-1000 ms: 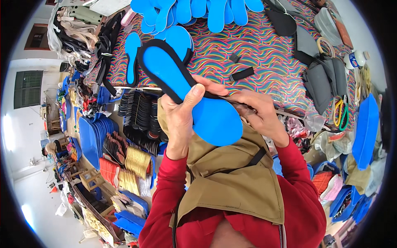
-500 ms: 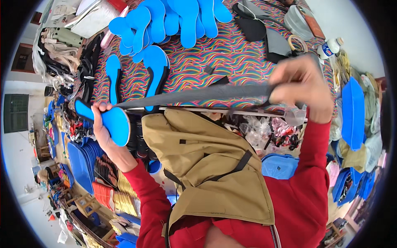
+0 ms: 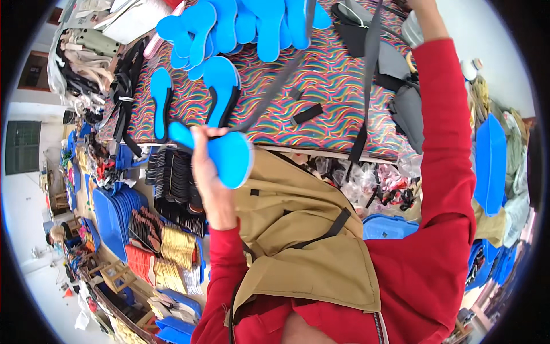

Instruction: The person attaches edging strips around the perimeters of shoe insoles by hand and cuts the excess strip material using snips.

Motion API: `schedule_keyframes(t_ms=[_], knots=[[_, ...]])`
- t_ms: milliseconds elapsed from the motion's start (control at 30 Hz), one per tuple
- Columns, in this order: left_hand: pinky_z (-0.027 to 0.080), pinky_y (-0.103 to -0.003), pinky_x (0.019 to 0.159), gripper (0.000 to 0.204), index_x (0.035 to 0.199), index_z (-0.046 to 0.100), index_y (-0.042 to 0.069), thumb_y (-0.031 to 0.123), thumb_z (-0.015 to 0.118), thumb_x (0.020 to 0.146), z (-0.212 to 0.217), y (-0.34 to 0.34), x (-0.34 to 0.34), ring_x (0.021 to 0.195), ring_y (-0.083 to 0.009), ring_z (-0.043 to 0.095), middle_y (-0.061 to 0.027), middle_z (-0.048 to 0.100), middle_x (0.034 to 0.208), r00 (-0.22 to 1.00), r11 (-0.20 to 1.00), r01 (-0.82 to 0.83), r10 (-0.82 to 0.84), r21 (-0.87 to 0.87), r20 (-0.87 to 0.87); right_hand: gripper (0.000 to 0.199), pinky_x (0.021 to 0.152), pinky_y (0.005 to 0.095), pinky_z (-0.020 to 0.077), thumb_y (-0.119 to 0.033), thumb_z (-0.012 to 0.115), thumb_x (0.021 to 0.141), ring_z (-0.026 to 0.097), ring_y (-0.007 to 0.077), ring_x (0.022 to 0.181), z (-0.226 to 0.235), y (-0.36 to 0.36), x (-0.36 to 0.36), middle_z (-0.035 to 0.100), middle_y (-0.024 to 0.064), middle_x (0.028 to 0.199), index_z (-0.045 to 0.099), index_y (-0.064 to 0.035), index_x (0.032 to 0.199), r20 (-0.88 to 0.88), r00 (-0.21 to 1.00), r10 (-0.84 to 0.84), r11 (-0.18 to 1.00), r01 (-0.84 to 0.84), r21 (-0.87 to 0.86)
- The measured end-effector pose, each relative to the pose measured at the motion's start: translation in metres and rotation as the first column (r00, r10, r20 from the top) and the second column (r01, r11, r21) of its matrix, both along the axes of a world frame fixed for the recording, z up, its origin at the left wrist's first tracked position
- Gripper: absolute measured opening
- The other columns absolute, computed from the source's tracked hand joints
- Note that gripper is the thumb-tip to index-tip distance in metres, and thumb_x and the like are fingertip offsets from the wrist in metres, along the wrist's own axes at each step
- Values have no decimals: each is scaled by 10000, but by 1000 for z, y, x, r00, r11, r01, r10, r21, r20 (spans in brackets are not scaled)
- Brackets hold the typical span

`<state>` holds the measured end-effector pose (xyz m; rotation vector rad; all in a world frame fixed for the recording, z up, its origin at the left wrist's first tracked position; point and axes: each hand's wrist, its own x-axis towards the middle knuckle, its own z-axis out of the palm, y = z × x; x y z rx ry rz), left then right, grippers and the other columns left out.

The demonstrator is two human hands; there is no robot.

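My left hand [image 3: 207,175] grips a blue insole [image 3: 234,159] over the table's near edge, its fingers closed on the narrow part. From this insole a dark grey strip [image 3: 274,92] runs up past the top of the picture. A second length of dark strip [image 3: 369,74] comes down from the top edge, its tail hanging over the table's front. High at the right is my right hand [image 3: 423,4], mostly cut off by the picture's edge with its fingers hidden. Two blue insoles with black edging, one slim [image 3: 161,94] and one wider [image 3: 220,74], lie beyond my left hand.
Many blue insoles [image 3: 269,34] are heaped at the far side of the patterned table [image 3: 338,86]. Grey and black pieces [image 3: 408,114] lie at its right. A short black strip [image 3: 307,113] rests mid-table. Plastic bags [image 3: 361,180] fill the space beneath. Stacked blue trays [image 3: 117,215] stand left.
My right arm has reached up and away, taking its hand nearly out of view. My left hand and its insole have moved right. The strip, earlier stretched across, now runs upward.
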<state>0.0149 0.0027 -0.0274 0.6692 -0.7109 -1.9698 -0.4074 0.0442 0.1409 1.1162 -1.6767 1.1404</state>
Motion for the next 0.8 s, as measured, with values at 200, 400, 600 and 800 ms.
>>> schedule_keyframes(t_ms=[200,400,600,800], knots=[[525,-352,829,216,988,580,57,271,607,966,-5,21,-21,833,-187,617,-35,618,836,990,986,-101,112,131,-81,271,554,247,361,-270,481,979,449,86,619,-105,64,173,484,-10,709,611,-54,1079,842,165,513,547,-819,-172],[520,-356,843,216,974,571,63,276,607,967,2,28,-30,849,-190,609,-33,610,832,988,989,-61,79,136,-131,236,523,209,268,-279,536,995,406,32,611,-183,104,260,510,-37,713,606,-71,1082,735,-632,248,522,-551,-650],[511,-361,850,220,961,563,73,289,605,967,2,35,-26,852,-194,599,-25,605,833,982,984,-24,56,177,-182,209,509,207,251,-245,561,986,354,38,570,-190,97,283,517,-18,715,601,-65,1086,520,-782,345,484,-326,-812],[520,-371,853,220,967,564,77,292,608,965,1,36,-21,869,-200,610,-26,609,831,987,978,-46,76,205,-144,207,503,209,249,-259,560,986,353,40,560,-193,104,283,515,-21,718,595,-70,1062,535,-798,279,430,-394,-812]])
